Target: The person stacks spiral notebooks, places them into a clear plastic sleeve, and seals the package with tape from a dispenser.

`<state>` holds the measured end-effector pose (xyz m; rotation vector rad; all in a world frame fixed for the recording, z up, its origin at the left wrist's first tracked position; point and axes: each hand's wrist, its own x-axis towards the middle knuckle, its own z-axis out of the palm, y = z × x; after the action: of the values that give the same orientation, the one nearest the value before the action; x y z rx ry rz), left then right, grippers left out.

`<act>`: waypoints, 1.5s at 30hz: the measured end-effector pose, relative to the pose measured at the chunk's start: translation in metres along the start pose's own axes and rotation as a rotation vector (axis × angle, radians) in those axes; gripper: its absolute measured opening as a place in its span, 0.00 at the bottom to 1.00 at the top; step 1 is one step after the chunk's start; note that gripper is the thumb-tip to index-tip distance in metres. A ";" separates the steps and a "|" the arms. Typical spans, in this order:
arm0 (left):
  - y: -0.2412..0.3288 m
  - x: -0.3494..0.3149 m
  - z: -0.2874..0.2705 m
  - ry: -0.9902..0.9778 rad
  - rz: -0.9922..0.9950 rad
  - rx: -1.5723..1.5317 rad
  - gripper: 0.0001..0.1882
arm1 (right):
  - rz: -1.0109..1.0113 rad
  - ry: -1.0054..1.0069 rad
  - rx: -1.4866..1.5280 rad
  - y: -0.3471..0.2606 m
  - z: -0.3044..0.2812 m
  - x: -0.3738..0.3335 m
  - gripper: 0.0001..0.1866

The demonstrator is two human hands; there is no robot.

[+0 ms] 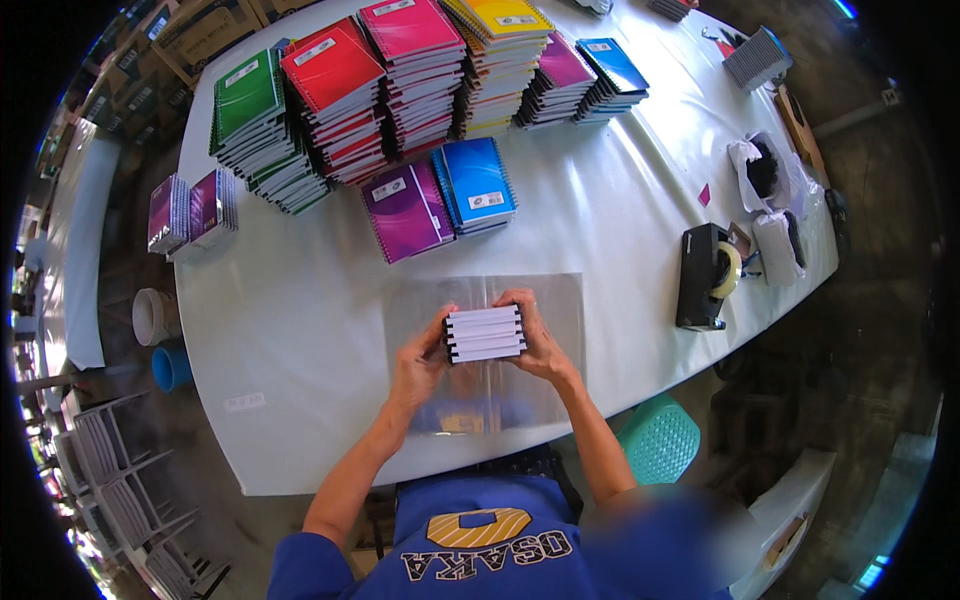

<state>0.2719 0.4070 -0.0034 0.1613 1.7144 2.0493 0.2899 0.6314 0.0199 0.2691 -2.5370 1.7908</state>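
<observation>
Between my two hands I hold a small stack of spiral notebooks (485, 334), page edges facing up, black binding showing at both ends. My left hand (424, 357) grips its left end and my right hand (537, 340) wraps round its right end. Under them, a clear plastic sheet or bag (545, 400) lies flat on the white-covered table (310, 330). Just beyond my hands are a short pile of purple notebooks (408, 212) and one of blue notebooks (476, 183), side by side. The covers of the held notebooks are hidden.
Tall stacks of green (248, 95), red (333, 66), pink (412, 25) and yellow notebooks (500, 18) line the far side. A black tape dispenser (700, 275) stands right, near plastic bags (780, 245). Purple bundles (210, 205) sit at the left edge. A green stool (662, 440) is below right.
</observation>
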 end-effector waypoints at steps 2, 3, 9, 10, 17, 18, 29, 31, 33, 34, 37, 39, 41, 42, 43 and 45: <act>0.000 0.003 0.000 0.012 0.033 0.113 0.41 | 0.023 0.038 -0.055 0.000 0.001 -0.003 0.37; 0.003 0.005 0.001 0.005 0.032 0.112 0.41 | 0.048 0.062 -0.010 0.002 0.002 -0.006 0.38; 0.053 -0.003 0.010 -0.020 -0.114 0.117 0.39 | 0.259 0.143 0.293 -0.023 0.001 -0.016 0.43; 0.062 -0.002 0.008 -0.067 -0.121 0.126 0.37 | 0.369 0.135 0.391 -0.035 -0.001 -0.018 0.44; 0.030 0.007 0.008 -0.105 -0.373 0.395 0.29 | 0.864 0.122 0.157 -0.031 0.016 -0.027 0.38; 0.032 0.005 0.013 -0.065 -0.311 0.479 0.28 | 0.780 0.145 -0.031 -0.030 0.020 -0.030 0.38; 0.005 -0.006 0.019 0.027 -0.265 0.316 0.30 | 0.595 0.215 -0.084 -0.007 0.033 -0.058 0.32; 0.003 -0.006 0.018 0.011 -0.229 0.272 0.31 | 0.595 0.222 -0.080 -0.009 0.033 -0.059 0.32; 0.001 -0.006 0.017 0.010 -0.240 0.256 0.31 | 0.594 0.227 -0.075 -0.009 0.034 -0.060 0.32; 0.000 -0.007 0.016 0.010 -0.252 0.241 0.31 | 0.584 0.229 -0.086 -0.009 0.034 -0.060 0.32; 0.001 -0.008 0.019 0.007 -0.277 0.239 0.30 | 0.568 0.250 -0.093 -0.007 0.034 -0.063 0.26; 0.002 -0.007 0.018 -0.002 -0.302 0.249 0.29 | 0.562 0.257 -0.089 -0.007 0.036 -0.062 0.21; 0.007 -0.008 0.017 -0.015 -0.325 0.258 0.28 | 0.557 0.255 -0.086 -0.007 0.035 -0.062 0.20; 0.016 -0.008 0.017 0.016 -0.374 0.332 0.29 | 0.553 0.262 -0.093 -0.002 0.031 -0.068 0.20; 0.021 -0.009 0.015 0.046 -0.423 0.406 0.31 | 0.541 0.364 -0.122 0.005 0.024 -0.079 0.19; 0.012 -0.015 -0.015 0.104 -0.030 0.753 0.31 | 0.508 0.603 -0.441 0.016 0.005 -0.102 0.19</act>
<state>0.2766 0.3854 0.0080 0.2619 2.4563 1.3122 0.3885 0.6452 -0.0089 -0.8510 -2.5407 1.0820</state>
